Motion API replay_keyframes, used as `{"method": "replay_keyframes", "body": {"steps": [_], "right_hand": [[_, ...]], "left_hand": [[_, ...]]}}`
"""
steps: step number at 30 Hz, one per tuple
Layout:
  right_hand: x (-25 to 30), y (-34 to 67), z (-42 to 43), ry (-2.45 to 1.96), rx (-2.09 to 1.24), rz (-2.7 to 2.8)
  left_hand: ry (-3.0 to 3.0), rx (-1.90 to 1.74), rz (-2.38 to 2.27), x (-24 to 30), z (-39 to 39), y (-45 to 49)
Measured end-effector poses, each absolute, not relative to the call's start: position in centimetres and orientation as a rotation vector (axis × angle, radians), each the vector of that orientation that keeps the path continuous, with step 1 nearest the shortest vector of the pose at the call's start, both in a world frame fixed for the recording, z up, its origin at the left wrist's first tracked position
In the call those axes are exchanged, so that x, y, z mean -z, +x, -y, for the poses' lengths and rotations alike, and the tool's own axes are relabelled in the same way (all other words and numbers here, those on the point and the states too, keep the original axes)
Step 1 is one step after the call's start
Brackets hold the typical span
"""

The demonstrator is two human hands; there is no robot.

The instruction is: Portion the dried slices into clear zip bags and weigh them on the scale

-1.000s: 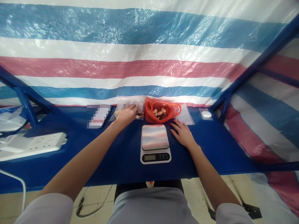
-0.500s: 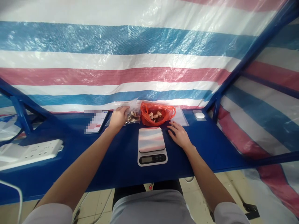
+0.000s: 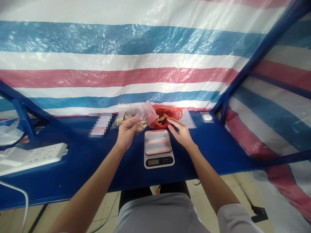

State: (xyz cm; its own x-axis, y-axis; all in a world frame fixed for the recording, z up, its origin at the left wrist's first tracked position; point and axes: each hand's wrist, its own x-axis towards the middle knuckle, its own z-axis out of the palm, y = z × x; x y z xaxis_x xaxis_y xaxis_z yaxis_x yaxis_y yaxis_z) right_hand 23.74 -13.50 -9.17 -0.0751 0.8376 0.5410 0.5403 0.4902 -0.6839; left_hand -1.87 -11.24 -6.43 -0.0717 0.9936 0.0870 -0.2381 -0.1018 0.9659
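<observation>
My left hand (image 3: pixel 127 132) is closed on a clear plastic bag (image 3: pixel 148 111) with pale and dark dried slices in it, lifted above the table. My right hand (image 3: pixel 181 131) is at the right rim of a red plastic bag (image 3: pixel 173 111), its fingers apart and nothing seen in them. Brown dried slices (image 3: pixel 162 119) lie inside the red bag. In front of the red bag, between my forearms, stands a white kitchen scale (image 3: pixel 159 150) with a shiny plate; its display shows no readable figure. Another clear bag (image 3: pixel 120 120) with slices lies behind my left hand.
Flat clear bags (image 3: pixel 189 119) lie right of the red bag. A white round object (image 3: pixel 207 117) rests at the back right. A blurred-out phone-like object (image 3: pixel 100 125) and a white power strip (image 3: pixel 39 157) are on the left. Striped sheeting (image 3: pixel 136 77) hangs behind the blue table (image 3: pixel 206 161).
My left hand has lifted a clear bag with slices and brought it right, towards the red bag. My right hand has moved from the table up to the red bag's rim.
</observation>
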Motion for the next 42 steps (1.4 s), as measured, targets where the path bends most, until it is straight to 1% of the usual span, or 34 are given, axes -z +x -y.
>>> {"method": "replay_keyframes", "body": {"steps": [5,9,15,18,22,24,26,28,31,35,42], "right_hand": [[8.1,21.7,11.5,-1.022,-0.785,1.465],[8.0,21.1,10.7,-0.926,-0.943,1.365],[8.5,21.2,10.3,-0.976,-0.955,1.304],[8.9,20.8,10.2,-1.020,-0.960,1.297],[9.6,20.0,10.2,-1.032,-1.068,1.256],[9.9,19.5,10.1,-1.031,-1.098,1.254],[10.0,19.1,10.0,-1.044,-1.066,1.306],[10.0,18.7,9.8,-1.045,-0.987,1.381],[9.8,18.3,9.8,-0.999,-0.933,1.454],[9.9,18.0,10.1,-0.970,-1.000,1.464],[10.2,18.0,10.7,-0.967,-1.116,1.405]], "left_hand": [[0.949,-1.271,-0.875,7.0,13.4,-0.1],[0.963,-1.219,-0.817,7.5,13.8,-0.1],[0.996,-1.235,-0.909,8.2,13.2,-1.3],[1.150,-1.406,-1.033,9.0,12.5,-2.7],[1.493,-1.643,-1.283,9.5,12.4,-4.2],[1.689,-1.618,-1.362,9.3,12.7,-4.1],[1.811,-1.516,-1.356,8.8,13.0,-3.4],[1.811,-1.388,-1.284,8.2,13.0,-2.2],[1.779,-1.342,-1.223,7.7,12.0,-0.6],[1.621,-1.285,-1.180,7.7,10.2,0.6],[1.125,-1.189,-1.124,8.0,9.1,1.1]]}}
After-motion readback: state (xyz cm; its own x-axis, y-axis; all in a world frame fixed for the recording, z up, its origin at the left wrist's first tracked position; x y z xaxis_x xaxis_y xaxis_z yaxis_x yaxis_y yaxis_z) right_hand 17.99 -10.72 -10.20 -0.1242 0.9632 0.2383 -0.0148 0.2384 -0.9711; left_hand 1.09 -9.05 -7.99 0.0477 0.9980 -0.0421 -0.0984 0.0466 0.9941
